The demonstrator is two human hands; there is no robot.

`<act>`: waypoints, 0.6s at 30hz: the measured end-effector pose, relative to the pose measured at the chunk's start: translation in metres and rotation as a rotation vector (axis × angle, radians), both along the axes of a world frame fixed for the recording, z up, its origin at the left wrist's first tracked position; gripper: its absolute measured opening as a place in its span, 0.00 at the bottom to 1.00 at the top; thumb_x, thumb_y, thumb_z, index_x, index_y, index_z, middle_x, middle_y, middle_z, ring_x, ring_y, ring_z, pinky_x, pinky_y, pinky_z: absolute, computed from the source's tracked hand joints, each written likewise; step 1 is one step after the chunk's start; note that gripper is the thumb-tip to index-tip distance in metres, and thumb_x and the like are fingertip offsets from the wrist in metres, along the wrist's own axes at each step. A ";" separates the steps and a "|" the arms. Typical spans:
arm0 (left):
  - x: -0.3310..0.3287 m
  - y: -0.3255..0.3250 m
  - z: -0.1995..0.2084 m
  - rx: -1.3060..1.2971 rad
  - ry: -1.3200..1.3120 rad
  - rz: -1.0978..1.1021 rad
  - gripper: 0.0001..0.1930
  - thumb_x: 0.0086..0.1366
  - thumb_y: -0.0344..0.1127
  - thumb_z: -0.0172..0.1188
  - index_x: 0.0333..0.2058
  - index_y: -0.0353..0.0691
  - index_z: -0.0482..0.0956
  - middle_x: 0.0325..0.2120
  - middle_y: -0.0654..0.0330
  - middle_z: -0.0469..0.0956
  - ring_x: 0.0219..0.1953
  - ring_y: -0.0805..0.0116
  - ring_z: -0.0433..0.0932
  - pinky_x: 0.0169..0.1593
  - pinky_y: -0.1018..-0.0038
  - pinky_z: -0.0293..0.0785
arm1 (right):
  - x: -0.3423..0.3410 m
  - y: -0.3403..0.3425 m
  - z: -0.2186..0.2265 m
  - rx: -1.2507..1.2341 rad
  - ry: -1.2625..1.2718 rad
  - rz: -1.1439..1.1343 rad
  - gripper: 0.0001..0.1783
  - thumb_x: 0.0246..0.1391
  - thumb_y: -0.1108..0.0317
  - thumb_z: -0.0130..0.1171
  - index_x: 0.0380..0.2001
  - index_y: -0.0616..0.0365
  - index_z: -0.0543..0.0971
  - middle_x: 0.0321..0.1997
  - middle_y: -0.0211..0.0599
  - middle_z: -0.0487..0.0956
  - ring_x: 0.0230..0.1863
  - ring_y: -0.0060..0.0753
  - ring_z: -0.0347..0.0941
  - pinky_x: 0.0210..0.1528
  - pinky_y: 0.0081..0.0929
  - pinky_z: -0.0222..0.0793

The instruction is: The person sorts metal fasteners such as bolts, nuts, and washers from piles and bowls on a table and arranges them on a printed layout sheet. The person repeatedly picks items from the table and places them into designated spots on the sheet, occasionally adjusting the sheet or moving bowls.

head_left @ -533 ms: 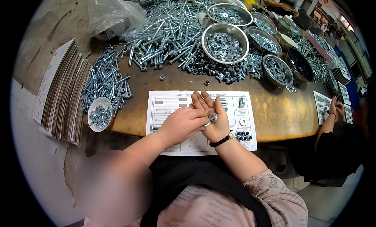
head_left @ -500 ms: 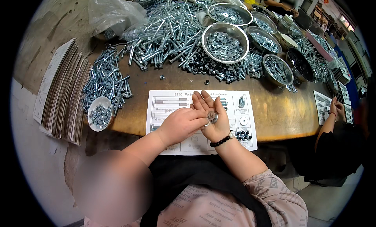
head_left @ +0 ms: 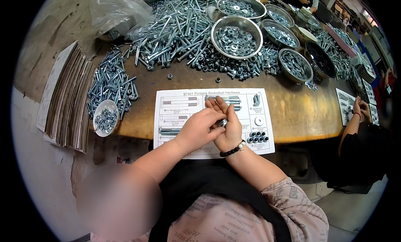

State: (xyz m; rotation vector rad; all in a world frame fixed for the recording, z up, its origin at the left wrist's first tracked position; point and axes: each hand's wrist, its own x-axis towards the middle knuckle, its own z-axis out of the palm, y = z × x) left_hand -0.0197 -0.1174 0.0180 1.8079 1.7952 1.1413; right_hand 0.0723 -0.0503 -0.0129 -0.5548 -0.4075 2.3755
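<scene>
Over a white printed card (head_left: 160, 148), my two hands meet around a small stack of silvery flat washers (head_left: 222, 122). My left hand (head_left: 201, 126) reaches in from the left, its fingers closed on the stack. Palm up, my right hand (head_left: 231, 129) cups the washers, and a beaded bracelet (head_left: 232, 151) circles its wrist. Part of the stack is hidden by my fingers. On the card lie long bolts (head_left: 167, 131), more bolts (head_left: 229, 102) behind my right fingertips, short bolts (head_left: 256, 100), a flat washer (head_left: 259, 121) and several lock nuts (head_left: 258, 137).
A large bolt pile (head_left: 175, 29) covers the table's back, beside washer bowls (head_left: 213, 43). Two loose nuts (head_left: 170, 76) lie before it. At left are smaller bolts (head_left: 110, 83), a white bowl (head_left: 98, 124) and stacked cards (head_left: 67, 100). Another person's hands (head_left: 362, 110) work at right.
My left fingers have closed further over the washers, and my right fingers have curled in. The view has shifted slightly, and the bolts on the card show more fully.
</scene>
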 end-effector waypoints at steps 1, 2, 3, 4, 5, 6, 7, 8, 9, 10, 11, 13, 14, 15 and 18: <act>0.000 0.001 -0.006 0.023 0.007 0.025 0.18 0.49 0.29 0.61 0.41 0.39 0.75 0.31 0.57 0.74 0.31 0.65 0.73 0.36 0.72 0.70 | -0.001 0.000 -0.003 0.009 0.024 0.000 0.27 0.63 0.51 0.29 0.55 0.60 0.60 0.57 0.42 0.64 0.59 0.37 0.59 0.60 0.33 0.54; 0.001 0.001 -0.009 0.047 0.014 0.050 0.17 0.49 0.29 0.61 0.41 0.39 0.75 0.31 0.57 0.74 0.30 0.64 0.73 0.36 0.72 0.70 | -0.001 -0.001 -0.004 0.018 0.048 0.001 0.27 0.63 0.51 0.30 0.55 0.60 0.60 0.56 0.43 0.64 0.58 0.38 0.59 0.60 0.34 0.54; 0.001 0.001 -0.009 0.061 0.000 0.085 0.16 0.49 0.28 0.60 0.40 0.39 0.75 0.30 0.58 0.74 0.29 0.64 0.73 0.35 0.72 0.70 | 0.000 -0.002 -0.003 0.011 0.054 0.019 0.27 0.63 0.50 0.30 0.55 0.60 0.60 0.55 0.43 0.65 0.58 0.39 0.59 0.60 0.34 0.53; 0.002 0.001 -0.008 0.075 -0.014 0.119 0.16 0.49 0.28 0.60 0.40 0.39 0.75 0.29 0.58 0.74 0.28 0.64 0.73 0.35 0.71 0.70 | 0.002 -0.004 0.003 0.005 0.061 0.036 0.28 0.63 0.50 0.30 0.56 0.59 0.60 0.54 0.44 0.65 0.57 0.40 0.60 0.60 0.35 0.53; 0.002 0.001 -0.008 0.090 -0.028 0.153 0.15 0.49 0.27 0.60 0.39 0.40 0.75 0.28 0.59 0.74 0.28 0.63 0.73 0.34 0.71 0.70 | 0.004 -0.005 0.005 -0.002 0.067 0.053 0.28 0.62 0.49 0.31 0.56 0.59 0.60 0.54 0.44 0.65 0.56 0.41 0.60 0.60 0.35 0.53; 0.001 0.001 -0.008 0.168 0.064 0.163 0.16 0.48 0.27 0.60 0.39 0.40 0.75 0.27 0.60 0.74 0.27 0.63 0.73 0.33 0.71 0.69 | 0.009 -0.005 0.002 -0.001 0.100 0.107 0.26 0.63 0.53 0.35 0.57 0.59 0.59 0.52 0.41 0.67 0.54 0.35 0.62 0.59 0.32 0.56; -0.001 0.003 -0.009 0.246 0.155 0.172 0.16 0.47 0.27 0.60 0.39 0.41 0.75 0.26 0.61 0.74 0.27 0.63 0.73 0.33 0.70 0.68 | 0.013 -0.007 0.000 0.068 0.044 0.130 0.25 0.63 0.56 0.37 0.57 0.60 0.59 0.51 0.40 0.67 0.54 0.33 0.63 0.58 0.31 0.57; -0.003 0.003 -0.009 0.324 0.246 0.179 0.17 0.47 0.26 0.60 0.38 0.42 0.75 0.26 0.62 0.74 0.27 0.63 0.72 0.32 0.70 0.67 | 0.017 -0.010 -0.001 0.137 -0.012 0.151 0.24 0.62 0.58 0.39 0.57 0.60 0.59 0.51 0.39 0.67 0.53 0.32 0.63 0.57 0.30 0.58; -0.005 0.003 -0.008 0.349 0.328 0.151 0.17 0.47 0.27 0.60 0.39 0.43 0.75 0.26 0.63 0.75 0.28 0.64 0.73 0.31 0.70 0.66 | 0.019 -0.010 -0.001 0.205 -0.069 0.173 0.24 0.62 0.60 0.41 0.57 0.61 0.58 0.50 0.38 0.67 0.52 0.30 0.64 0.56 0.28 0.59; -0.005 0.001 -0.006 0.372 0.411 0.125 0.17 0.47 0.28 0.60 0.40 0.43 0.75 0.26 0.64 0.75 0.28 0.64 0.73 0.30 0.70 0.66 | 0.021 -0.011 0.006 0.192 -0.114 0.173 0.24 0.60 0.66 0.46 0.57 0.62 0.59 0.49 0.36 0.69 0.49 0.25 0.66 0.52 0.24 0.63; -0.005 0.000 -0.004 0.394 0.494 0.098 0.18 0.47 0.29 0.60 0.40 0.44 0.75 0.27 0.65 0.76 0.28 0.65 0.74 0.29 0.71 0.65 | 0.024 -0.009 0.005 0.242 -0.123 0.191 0.23 0.59 0.67 0.47 0.56 0.63 0.60 0.48 0.36 0.69 0.49 0.25 0.66 0.52 0.24 0.64; -0.004 -0.001 -0.001 0.365 0.442 0.076 0.19 0.47 0.30 0.60 0.41 0.45 0.75 0.27 0.68 0.76 0.29 0.67 0.73 0.34 0.71 0.63 | 0.031 -0.001 0.003 0.345 -0.144 0.223 0.23 0.59 0.68 0.48 0.56 0.64 0.61 0.48 0.36 0.70 0.47 0.25 0.67 0.51 0.24 0.65; -0.005 -0.003 0.002 0.307 0.394 0.053 0.19 0.47 0.30 0.60 0.41 0.45 0.75 0.27 0.68 0.76 0.30 0.67 0.73 0.35 0.71 0.62 | 0.035 0.002 0.008 0.369 -0.222 0.236 0.22 0.57 0.70 0.49 0.54 0.65 0.63 0.47 0.35 0.71 0.46 0.24 0.68 0.50 0.23 0.65; -0.007 -0.004 0.003 0.249 0.346 0.030 0.20 0.47 0.30 0.60 0.42 0.45 0.75 0.27 0.68 0.76 0.31 0.67 0.73 0.37 0.71 0.62 | 0.038 0.005 0.012 0.433 -0.217 0.271 0.22 0.56 0.71 0.50 0.54 0.65 0.64 0.47 0.34 0.71 0.46 0.24 0.68 0.50 0.23 0.65; -0.015 -0.005 0.004 0.291 0.220 -0.095 0.24 0.42 0.28 0.63 0.43 0.44 0.74 0.27 0.68 0.75 0.30 0.67 0.71 0.37 0.71 0.60 | 0.053 0.014 0.015 0.601 -0.244 0.405 0.22 0.53 0.74 0.53 0.52 0.66 0.66 0.47 0.34 0.72 0.47 0.21 0.68 0.49 0.19 0.65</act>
